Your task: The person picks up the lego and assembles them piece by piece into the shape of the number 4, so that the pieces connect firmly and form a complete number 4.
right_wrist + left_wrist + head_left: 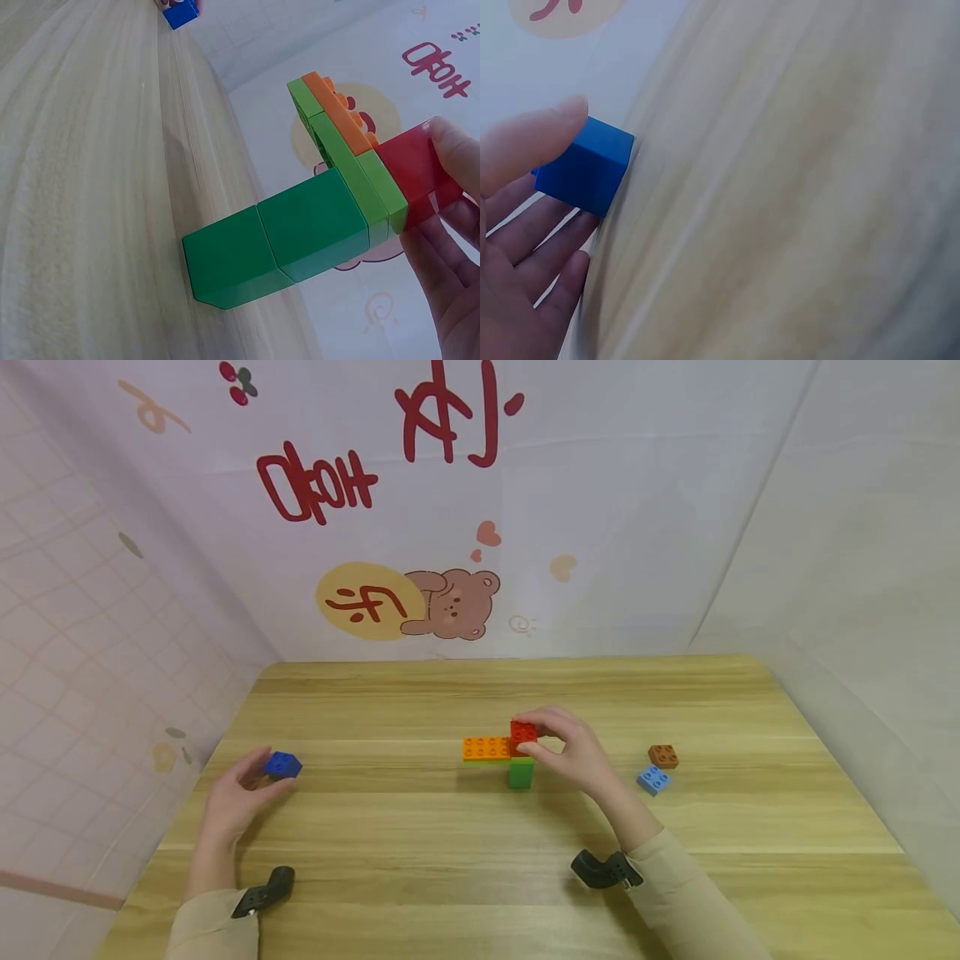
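Note:
In the head view, my right hand (566, 747) pinches a red brick (522, 735) between thumb and fingers. That brick sits on the light green layer of a small structure, beside an orange brick (483, 748). Dark green bricks (277, 240) stacked beneath form an upright column on the table, and the light green layer (349, 161) juts out sideways from its top. Over at the left, my left hand (234, 797) holds a blue brick (283, 766) between thumb and fingers. The left wrist view shows the thumb over the blue brick (585, 169), near the table surface.
To the right of the structure lie a brown brick (663, 756) and a light blue brick (654, 780), close together on the wooden table (420, 860). Behind the table's far edge hangs a printed white cloth (615, 527), with more cloth along both sides.

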### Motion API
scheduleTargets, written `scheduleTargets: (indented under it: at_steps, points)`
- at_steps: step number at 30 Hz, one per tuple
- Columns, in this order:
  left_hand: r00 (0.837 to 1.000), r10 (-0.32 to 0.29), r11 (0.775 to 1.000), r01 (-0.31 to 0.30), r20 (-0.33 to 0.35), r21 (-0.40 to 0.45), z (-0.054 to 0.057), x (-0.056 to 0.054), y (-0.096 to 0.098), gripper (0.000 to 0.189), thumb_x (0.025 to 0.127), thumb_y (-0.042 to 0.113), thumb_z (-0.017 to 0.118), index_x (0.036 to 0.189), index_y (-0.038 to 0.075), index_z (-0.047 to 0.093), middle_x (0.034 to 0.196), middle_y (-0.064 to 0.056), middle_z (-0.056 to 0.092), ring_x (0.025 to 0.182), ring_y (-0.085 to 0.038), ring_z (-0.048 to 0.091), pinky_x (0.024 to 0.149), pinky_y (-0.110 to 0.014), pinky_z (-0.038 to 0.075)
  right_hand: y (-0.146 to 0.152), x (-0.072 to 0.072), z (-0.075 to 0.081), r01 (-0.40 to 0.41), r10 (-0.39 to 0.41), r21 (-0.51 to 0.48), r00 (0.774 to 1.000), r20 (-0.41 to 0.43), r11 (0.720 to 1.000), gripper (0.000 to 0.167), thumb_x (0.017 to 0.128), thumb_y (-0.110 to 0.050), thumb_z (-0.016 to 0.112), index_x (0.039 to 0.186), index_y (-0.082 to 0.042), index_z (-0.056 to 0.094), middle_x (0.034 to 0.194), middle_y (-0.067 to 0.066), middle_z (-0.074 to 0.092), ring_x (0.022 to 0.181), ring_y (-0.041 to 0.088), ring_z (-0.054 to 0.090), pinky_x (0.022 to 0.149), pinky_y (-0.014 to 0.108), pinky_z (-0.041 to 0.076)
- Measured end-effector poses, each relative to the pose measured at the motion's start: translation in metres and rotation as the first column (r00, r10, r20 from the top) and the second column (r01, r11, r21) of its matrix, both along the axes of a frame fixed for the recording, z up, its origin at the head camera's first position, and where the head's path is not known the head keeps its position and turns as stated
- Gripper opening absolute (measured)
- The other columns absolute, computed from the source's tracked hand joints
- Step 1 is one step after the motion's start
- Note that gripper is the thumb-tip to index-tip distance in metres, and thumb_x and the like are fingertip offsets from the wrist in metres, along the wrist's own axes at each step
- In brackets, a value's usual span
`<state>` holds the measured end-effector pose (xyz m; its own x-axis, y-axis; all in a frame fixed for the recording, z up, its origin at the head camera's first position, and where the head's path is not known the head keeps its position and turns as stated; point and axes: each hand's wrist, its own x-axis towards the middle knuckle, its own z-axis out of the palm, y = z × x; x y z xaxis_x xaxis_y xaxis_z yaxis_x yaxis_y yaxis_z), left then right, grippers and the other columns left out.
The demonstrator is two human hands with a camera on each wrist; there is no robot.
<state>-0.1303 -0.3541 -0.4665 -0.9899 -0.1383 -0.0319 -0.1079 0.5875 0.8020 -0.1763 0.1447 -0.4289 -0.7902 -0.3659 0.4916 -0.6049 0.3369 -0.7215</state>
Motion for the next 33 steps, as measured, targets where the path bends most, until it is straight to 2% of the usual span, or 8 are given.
scheduleTargets:
  at_steps: [4,8,12,15,17,21,27,33]
  points:
    - [1.0,0.008,1.0,-0.008,0.002,-0.007,-0.001,-0.001,-0.001,0.081,0.087,0.033,0.078,0.151,0.002,0.038,0.147,-0.027,0.042,0.132,-0.045,0.042,0.085,-0.002,0.039,-0.003,0.006,0.01,-0.01,0.01,0.0,1.0,-0.019,1.0,0.034,0.081,0.004,0.078,0.114,0.004,0.069,0.108,0.016,0.067,0.094,0.028,0.064,0.083,0.048,0.056]
    - [0.999,0.044,0.999,-0.044,-0.017,-0.012,-0.005,-0.003,0.001,0.076,0.088,0.034,0.077,0.148,0.001,0.044,0.144,-0.026,0.047,0.128,-0.041,0.047,0.08,-0.001,0.038,0.001,0.0,-0.001,-0.012,0.012,-0.007,1.0,-0.022,1.0,0.036,0.082,-0.001,0.079,0.117,-0.003,0.07,0.111,0.009,0.068,0.095,0.022,0.064,0.084,0.042,0.057]
    - [0.993,0.118,0.993,-0.118,-0.022,0.001,-0.01,-0.006,0.002,0.072,0.087,0.035,0.078,0.143,0.002,0.051,0.14,-0.023,0.052,0.114,-0.014,0.056,0.079,-0.002,0.039,0.003,-0.003,-0.005,-0.017,0.017,-0.013,1.0,-0.021,1.0,0.035,0.084,-0.007,0.079,0.118,-0.008,0.071,0.111,0.003,0.068,0.096,0.018,0.064,0.084,0.038,0.057]
    - [0.987,0.16,0.987,-0.159,-0.016,0.022,-0.012,-0.008,0.002,0.07,0.085,0.035,0.079,0.141,0.002,0.054,0.139,-0.022,0.053,0.1,0.007,0.051,0.079,-0.003,0.041,0.004,-0.003,-0.006,-0.021,0.021,-0.017,1.0,-0.024,1.0,0.035,0.084,-0.008,0.079,0.118,-0.009,0.071,0.111,0.002,0.068,0.096,0.017,0.064,0.084,0.037,0.057]
    - [0.986,0.165,0.986,-0.164,-0.021,0.024,-0.012,-0.008,0.002,0.068,0.086,0.034,0.079,0.14,0.0,0.055,0.139,-0.023,0.053,0.097,0.012,0.048,0.08,-0.003,0.041,0.003,-0.003,-0.007,-0.018,0.018,-0.015,1.0,-0.024,1.0,0.036,0.084,-0.007,0.08,0.118,-0.009,0.07,0.111,0.003,0.068,0.095,0.017,0.064,0.084,0.038,0.057]
    - [0.988,0.151,0.988,-0.151,-0.039,-0.02,-0.009,-0.007,0.004,0.062,0.088,0.03,0.077,0.138,-0.001,0.056,0.137,-0.024,0.054,0.101,0.002,0.054,0.08,-0.004,0.04,0.002,-0.002,-0.007,-0.008,0.007,-0.018,0.999,-0.034,1.0,0.037,0.081,-0.001,0.08,0.117,-0.004,0.07,0.109,0.008,0.068,0.094,0.022,0.064,0.082,0.044,0.057]
    - [0.997,0.071,0.992,-0.074,-0.035,-0.107,0.0,-0.004,0.013,0.056,0.094,0.028,0.071,0.138,-0.003,0.055,0.135,-0.029,0.054,0.116,-0.037,0.056,0.083,-0.014,0.039,-0.003,0.008,0.011,-0.008,0.007,-0.017,0.999,-0.049,1.0,0.035,0.079,0.006,0.078,0.113,0.004,0.069,0.106,0.016,0.067,0.092,0.028,0.064,0.08,0.049,0.057]
    - [0.998,-0.055,0.996,0.052,-0.036,-0.075,0.011,-0.007,0.03,0.052,0.096,0.021,0.068,0.138,-0.005,0.053,0.133,-0.032,0.054,0.117,-0.041,0.056,0.08,-0.01,0.04,-0.006,0.019,0.032,-0.009,0.008,-0.006,0.999,-0.052,1.0,0.032,0.08,0.007,0.077,0.111,0.006,0.068,0.104,0.016,0.067,0.091,0.026,0.064,0.08,0.045,0.057]
